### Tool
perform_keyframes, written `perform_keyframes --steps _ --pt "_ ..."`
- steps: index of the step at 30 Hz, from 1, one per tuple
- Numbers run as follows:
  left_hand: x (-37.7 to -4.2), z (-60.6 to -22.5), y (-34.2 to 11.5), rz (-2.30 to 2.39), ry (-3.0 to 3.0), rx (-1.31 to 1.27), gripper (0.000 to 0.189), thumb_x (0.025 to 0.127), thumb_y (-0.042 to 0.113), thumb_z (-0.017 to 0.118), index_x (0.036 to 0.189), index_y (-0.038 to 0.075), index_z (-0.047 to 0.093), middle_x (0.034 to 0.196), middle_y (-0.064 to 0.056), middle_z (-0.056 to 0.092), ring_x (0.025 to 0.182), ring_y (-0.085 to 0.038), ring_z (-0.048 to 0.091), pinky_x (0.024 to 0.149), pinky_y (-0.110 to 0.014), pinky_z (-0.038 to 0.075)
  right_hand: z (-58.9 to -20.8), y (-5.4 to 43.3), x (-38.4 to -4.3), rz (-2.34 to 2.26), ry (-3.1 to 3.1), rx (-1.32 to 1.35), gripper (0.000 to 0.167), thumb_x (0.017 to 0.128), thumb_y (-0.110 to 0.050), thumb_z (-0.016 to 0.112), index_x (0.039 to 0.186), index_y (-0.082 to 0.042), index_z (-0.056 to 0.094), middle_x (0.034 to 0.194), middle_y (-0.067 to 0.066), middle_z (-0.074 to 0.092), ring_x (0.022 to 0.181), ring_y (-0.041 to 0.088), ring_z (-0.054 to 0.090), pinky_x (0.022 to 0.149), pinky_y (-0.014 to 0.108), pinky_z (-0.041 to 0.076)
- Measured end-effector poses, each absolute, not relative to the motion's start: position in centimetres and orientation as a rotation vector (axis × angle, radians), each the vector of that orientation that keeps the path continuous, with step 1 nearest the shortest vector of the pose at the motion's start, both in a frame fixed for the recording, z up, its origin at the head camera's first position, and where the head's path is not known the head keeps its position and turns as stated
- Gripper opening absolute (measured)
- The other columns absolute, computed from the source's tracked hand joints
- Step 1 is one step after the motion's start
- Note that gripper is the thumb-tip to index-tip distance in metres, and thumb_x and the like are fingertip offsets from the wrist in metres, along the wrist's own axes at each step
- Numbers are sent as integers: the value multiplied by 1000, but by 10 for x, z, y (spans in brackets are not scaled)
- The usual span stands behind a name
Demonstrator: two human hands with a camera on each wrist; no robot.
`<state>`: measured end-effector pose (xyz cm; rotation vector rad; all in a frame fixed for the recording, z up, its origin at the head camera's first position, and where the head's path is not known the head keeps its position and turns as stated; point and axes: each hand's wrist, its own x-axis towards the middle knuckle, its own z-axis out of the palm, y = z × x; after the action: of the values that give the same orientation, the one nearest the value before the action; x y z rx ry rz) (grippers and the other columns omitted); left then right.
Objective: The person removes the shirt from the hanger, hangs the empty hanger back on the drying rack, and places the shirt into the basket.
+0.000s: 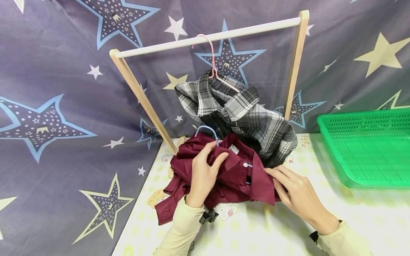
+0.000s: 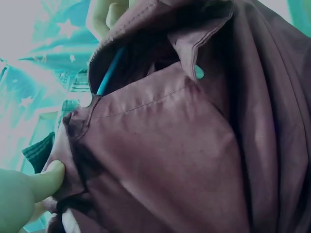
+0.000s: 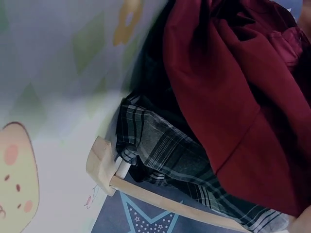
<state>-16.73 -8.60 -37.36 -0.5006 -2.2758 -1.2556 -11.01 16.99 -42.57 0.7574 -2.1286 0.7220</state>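
Note:
A maroon button-up shirt (image 1: 230,167) is bunched above the table, with a light blue hanger (image 1: 207,128) inside it and the hook standing out at the collar. My left hand (image 1: 205,174) pinches the shirt by its collar, close to the hook. My right hand (image 1: 296,192) pinches the shirt's right front edge between thumb and fingers. In the left wrist view, a blue bar of the hanger shows through the neck opening, near a white button (image 2: 85,100). One maroon sleeve (image 1: 166,209) trails down at the left.
Behind the maroon shirt, a black-and-white plaid shirt (image 1: 237,106) hangs unevenly from a pink hanger (image 1: 213,57) on a white rail (image 1: 256,29) with wooden posts. A green plastic basket (image 1: 336,156) stands on the right of the patterned tabletop (image 1: 243,234). A star-printed cloth (image 1: 80,149) hangs behind.

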Motion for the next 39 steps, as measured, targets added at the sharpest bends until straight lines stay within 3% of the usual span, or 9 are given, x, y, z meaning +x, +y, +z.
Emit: perform_keyframes --steps 4,10,17,28,33,39 --pt "-170 -377 -88 -1296 -2249 -505 20 91 30 72 107 18 71 95 3 73 89 -8 65 80 -30 52 -423 171 -108 726 -2151 760 31 101 -26 46 117 -14 70 103 -7 66 75 3 56 58 20 45" --pt "-170 -379 -90 -1334 -2233 -494 16 91 28 73 102 16 71 89 2 72 87 -10 65 82 -29 51 -409 176 -104 750 -2154 705 33 88 -16 52 117 -14 70 105 -7 66 81 5 58 60 22 46" --pt "-167 -379 -90 -1323 -2229 -520 19 91 28 72 104 14 72 95 2 72 92 -10 66 86 -30 52 -394 165 -109 719 -2140 738 37 99 -38 51 116 -12 71 108 -1 65 96 15 63 75 32 50" --pt "-168 -382 -92 -1347 -2167 -558 15 91 22 72 102 13 72 95 0 71 91 -13 65 85 -30 52 -401 153 -112 649 -2269 769 39 100 -37 52 122 -9 67 116 8 61 104 24 58 87 41 50" --pt "-169 -382 -94 -1349 -2162 -543 14 87 11 74 100 7 71 92 -6 70 88 -19 64 82 -29 51 -408 156 -112 631 -2305 742 39 93 -26 59 127 -9 63 114 7 61 102 24 60 85 43 52" --pt "-171 -377 -101 -1364 -2170 -533 11 90 11 72 100 8 70 93 -6 69 89 -17 61 82 -26 48 -415 164 -109 564 -2355 655 46 83 -15 68 128 -9 61 107 4 63 91 22 64 69 42 56"
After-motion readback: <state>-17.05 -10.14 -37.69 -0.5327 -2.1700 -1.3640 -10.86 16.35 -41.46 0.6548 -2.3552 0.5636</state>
